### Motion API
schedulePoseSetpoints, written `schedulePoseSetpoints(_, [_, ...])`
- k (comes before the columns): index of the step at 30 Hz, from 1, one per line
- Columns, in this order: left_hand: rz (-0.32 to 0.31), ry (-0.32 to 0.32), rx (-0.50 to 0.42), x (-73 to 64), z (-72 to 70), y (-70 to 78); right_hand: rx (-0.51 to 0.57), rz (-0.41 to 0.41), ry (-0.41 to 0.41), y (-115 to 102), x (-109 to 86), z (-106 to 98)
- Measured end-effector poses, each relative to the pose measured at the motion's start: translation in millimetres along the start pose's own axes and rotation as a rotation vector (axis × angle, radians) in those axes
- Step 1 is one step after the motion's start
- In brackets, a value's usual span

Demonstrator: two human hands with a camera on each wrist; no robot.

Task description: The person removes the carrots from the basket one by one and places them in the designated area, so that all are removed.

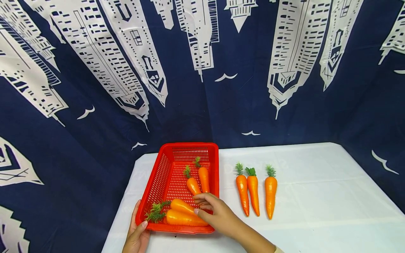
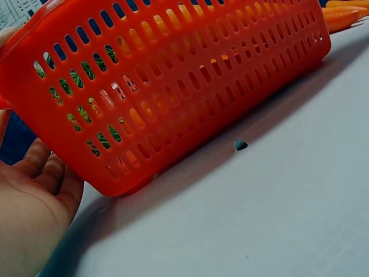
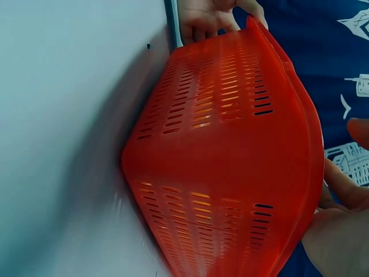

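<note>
A red perforated plastic basket [image 1: 177, 229] stands at the left of the white table. My left hand [image 1: 138, 232] grips its near left corner, thumb on the rim and fingers along the outside; in the left wrist view those fingers [image 2: 49, 170] lie against the wall. Inside, two orange carrots [image 1: 185, 218] with green tops lie crosswise at the near end. Two more carrots [image 1: 204, 178] lie lengthwise at the right side. My right hand [image 1: 215, 212] reaches over the near right rim, its fingers bent loosely above the carrots, thumb apart from them. I see nothing held in it.
Three carrots [image 1: 252, 193] with green tops lie side by side on the white table [image 1: 322, 196], right of the basket. A small dark spot [image 2: 240, 145] shows on the table before the basket. A navy cloth [image 1: 237, 105] with white buildings hangs behind.
</note>
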State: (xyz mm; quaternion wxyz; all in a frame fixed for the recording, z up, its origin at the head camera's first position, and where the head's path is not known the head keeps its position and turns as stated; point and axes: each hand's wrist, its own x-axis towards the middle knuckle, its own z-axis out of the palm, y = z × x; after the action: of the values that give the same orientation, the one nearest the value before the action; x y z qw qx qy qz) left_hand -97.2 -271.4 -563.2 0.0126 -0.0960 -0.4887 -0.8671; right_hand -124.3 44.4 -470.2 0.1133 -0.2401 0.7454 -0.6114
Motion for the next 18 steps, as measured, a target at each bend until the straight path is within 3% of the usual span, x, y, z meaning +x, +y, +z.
schedulePoseSetpoints(7, [-0.006,0.009,0.012,0.1,1.4,0.9,0.010,0.077,-0.071,-4,8.2,1])
schedulePoseSetpoints(18, [-0.015,0.027,0.016,0.2,2.8,0.9,0.032,0.116,-0.135,-5,23.9,6])
